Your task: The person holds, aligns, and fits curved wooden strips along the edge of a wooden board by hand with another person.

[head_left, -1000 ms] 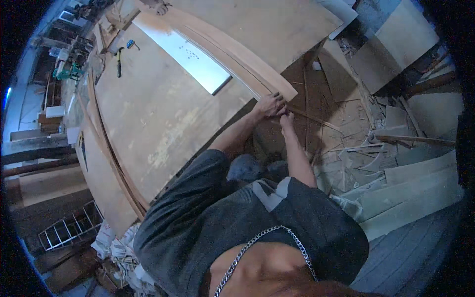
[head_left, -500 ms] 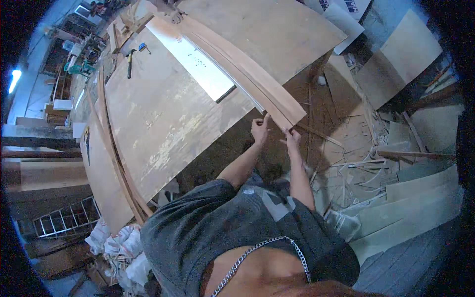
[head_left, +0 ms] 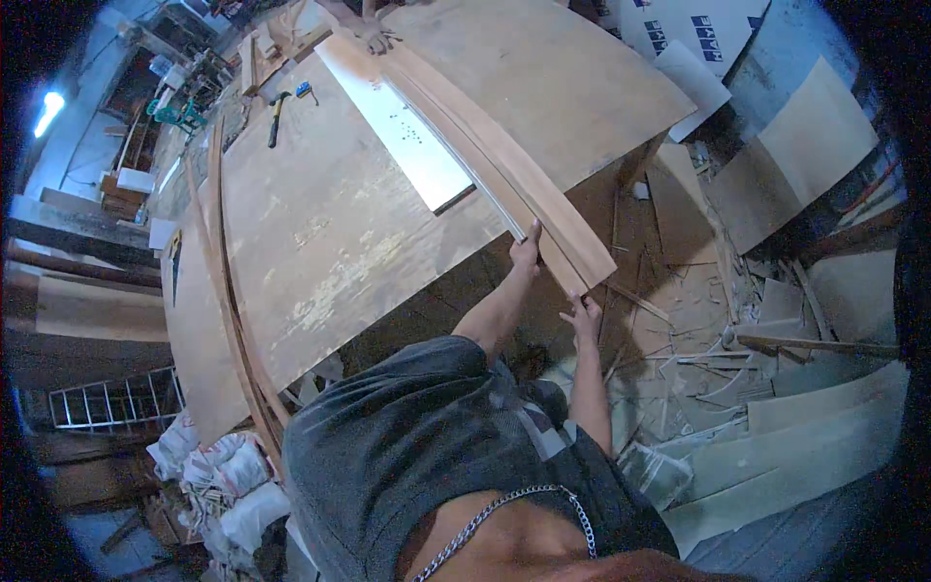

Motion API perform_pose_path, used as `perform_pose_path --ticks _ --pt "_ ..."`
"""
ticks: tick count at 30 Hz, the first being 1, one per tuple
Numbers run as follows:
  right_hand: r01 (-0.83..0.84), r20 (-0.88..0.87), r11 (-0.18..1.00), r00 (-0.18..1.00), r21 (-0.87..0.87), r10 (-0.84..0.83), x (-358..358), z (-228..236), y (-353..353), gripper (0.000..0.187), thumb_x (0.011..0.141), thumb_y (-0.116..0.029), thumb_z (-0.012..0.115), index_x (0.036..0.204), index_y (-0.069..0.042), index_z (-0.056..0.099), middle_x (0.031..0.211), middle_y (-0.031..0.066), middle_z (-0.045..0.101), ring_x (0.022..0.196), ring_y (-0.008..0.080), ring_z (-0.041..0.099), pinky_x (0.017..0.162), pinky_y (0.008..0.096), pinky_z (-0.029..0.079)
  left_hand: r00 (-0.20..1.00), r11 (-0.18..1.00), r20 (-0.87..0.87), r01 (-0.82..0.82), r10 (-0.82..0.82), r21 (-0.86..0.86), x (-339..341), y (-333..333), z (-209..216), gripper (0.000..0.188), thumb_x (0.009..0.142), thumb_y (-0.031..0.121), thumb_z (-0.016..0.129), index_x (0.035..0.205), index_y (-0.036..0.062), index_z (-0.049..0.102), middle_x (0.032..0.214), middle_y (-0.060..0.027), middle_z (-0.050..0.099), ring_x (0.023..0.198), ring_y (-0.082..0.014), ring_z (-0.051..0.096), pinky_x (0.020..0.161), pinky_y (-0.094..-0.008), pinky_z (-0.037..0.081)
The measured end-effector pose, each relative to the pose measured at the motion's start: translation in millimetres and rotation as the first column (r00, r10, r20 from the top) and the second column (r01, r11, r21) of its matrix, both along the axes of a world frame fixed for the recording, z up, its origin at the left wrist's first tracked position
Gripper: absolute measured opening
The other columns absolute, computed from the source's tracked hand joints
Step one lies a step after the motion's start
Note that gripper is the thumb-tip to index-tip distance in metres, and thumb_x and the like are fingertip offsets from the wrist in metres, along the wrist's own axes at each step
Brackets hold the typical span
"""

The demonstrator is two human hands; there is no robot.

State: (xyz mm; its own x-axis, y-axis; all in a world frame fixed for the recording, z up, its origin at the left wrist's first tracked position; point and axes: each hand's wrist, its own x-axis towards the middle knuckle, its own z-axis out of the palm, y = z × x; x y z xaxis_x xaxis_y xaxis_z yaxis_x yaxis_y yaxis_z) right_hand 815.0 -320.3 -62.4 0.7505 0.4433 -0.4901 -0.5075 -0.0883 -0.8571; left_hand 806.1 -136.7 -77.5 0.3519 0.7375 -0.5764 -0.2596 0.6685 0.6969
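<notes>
Two long wooden boards lie side by side and run out past the near edge of the workbench. My left hand grips the left edge of the narrower board, its thumb on top and the other fingers underneath, largely hidden. At that board's near end, my right hand pinches the corner with its fingertips. The wider board lies against its right side. A thin pale strip follows the left edge up to my left hand. Another person's hand presses on the far end of the boards.
A white panel lies left of the boards on the large plywood-topped bench. A hammer and a blue tape measure sit farther back. Long wood strips line the bench's left side. Offcuts litter the floor at right.
My left hand has moved up along the board's edge and now wraps it with the thumb on top. My right hand stays at the near end. The view has shifted slightly.
</notes>
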Motion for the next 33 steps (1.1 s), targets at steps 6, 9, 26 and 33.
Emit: perform_pose_path --ticks 6,9,26,33 --pt "-0.014 -0.039 0.998 0.999 0.053 0.016 4 -16 -20 0.031 0.076 -0.028 0.063 0.092 -0.003 0.056 0.076 0.0016 0.052 0.068 0.0115 0.050 0.057 0.0317 0.053 0.989 0.988 0.011 -0.147 0.148 -0.054 5 -15 24 0.044 0.068 0.024 0.072 0.099 0.0012 0.050 0.092 -0.0089 0.058 0.080 -0.0200 0.058 0.066 -0.0337 0.050" --pt "-0.055 -0.023 0.997 0.998 0.062 0.056 5 -15 -20 0.029 0.076 -0.028 0.063 0.090 -0.004 0.056 0.073 0.0001 0.050 0.064 0.0096 0.048 0.057 0.0319 0.053 0.969 0.979 0.165 -0.195 0.184 0.058 2 -3 3 0.038 0.070 0.018 0.070 0.098 0.0027 0.050 0.090 -0.0090 0.058 0.079 -0.0207 0.058 0.067 -0.0349 0.051" --pt "-0.013 -0.045 0.999 0.999 0.049 0.016 2 -2 -51 0.027 0.075 -0.027 0.063 0.085 -0.003 0.058 0.066 -0.0005 0.046 0.058 0.0081 0.045 0.058 0.0340 0.054 0.961 0.980 0.195 -0.197 0.195 -0.008 3 -9 11 0.032 0.075 0.012 0.063 0.099 0.0040 0.044 0.089 -0.0091 0.055 0.079 -0.0225 0.057 0.065 -0.0385 0.051" --pt "0.059 0.446 0.991 0.895 -0.124 0.003 10 -106 -94 0.030 0.076 -0.029 0.062 0.090 -0.003 0.058 0.071 0.0000 0.049 0.062 0.0075 0.046 0.060 0.0356 0.054 0.980 0.981 0.068 -0.189 0.187 0.028 21 -31 15 0.034 0.074 0.016 0.065 0.098 0.0010 0.046 0.086 -0.0085 0.056 0.077 -0.0196 0.057 0.062 -0.0327 0.049"
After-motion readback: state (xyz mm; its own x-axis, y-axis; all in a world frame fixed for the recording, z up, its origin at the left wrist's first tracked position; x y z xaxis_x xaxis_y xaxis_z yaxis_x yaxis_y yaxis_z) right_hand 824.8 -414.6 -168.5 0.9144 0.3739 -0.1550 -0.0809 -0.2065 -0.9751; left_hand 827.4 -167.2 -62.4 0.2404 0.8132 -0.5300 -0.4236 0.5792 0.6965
